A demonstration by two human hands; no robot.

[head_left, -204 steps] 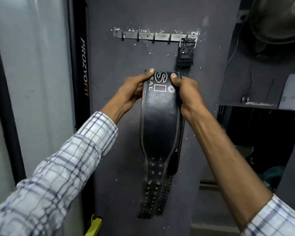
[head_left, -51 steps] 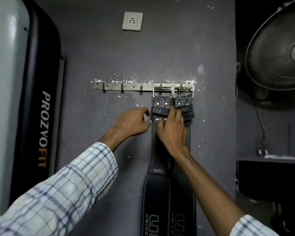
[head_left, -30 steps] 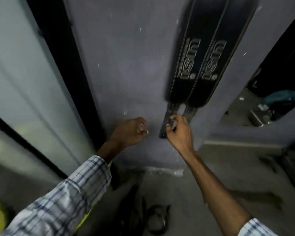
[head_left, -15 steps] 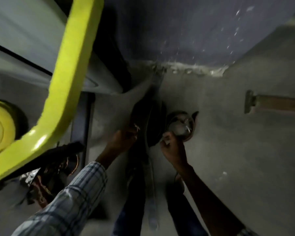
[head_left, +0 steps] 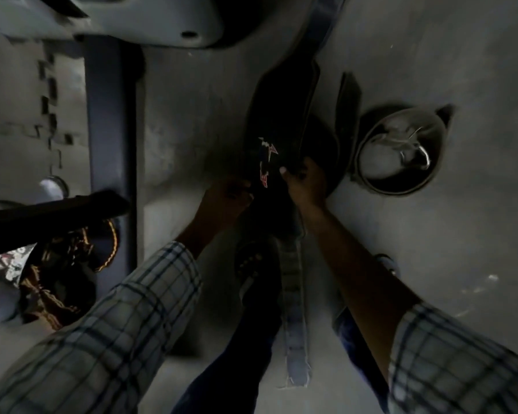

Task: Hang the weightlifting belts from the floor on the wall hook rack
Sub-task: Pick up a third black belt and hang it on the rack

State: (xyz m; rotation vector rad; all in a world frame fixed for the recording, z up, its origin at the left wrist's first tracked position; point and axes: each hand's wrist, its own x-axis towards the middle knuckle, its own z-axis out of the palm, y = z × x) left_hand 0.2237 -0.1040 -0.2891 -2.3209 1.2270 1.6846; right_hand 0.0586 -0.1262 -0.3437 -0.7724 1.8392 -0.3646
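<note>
A black weightlifting belt (head_left: 277,115) with a small red and white logo lies lengthwise on the grey floor, in the middle of the head view. My left hand (head_left: 223,201) is at its left edge with the fingers curled onto it. My right hand (head_left: 304,186) is closed on its right edge. A grey strap end (head_left: 293,309) runs back between my legs. To the right lies a second belt (head_left: 398,150), coiled into a ring with its metal buckle inside. The wall hook rack is out of view.
A grey machine base (head_left: 150,19) fills the top left, with a dark upright post (head_left: 111,144) beside it. A black bar (head_left: 54,216) and a brown cloth heap (head_left: 57,279) lie at the left. My shoe (head_left: 253,264) stands just behind the belt.
The view has swung from the wall and the two hung belts down to the floor. Both hands have dropped from the hanging belts onto the black belt on the floor.
</note>
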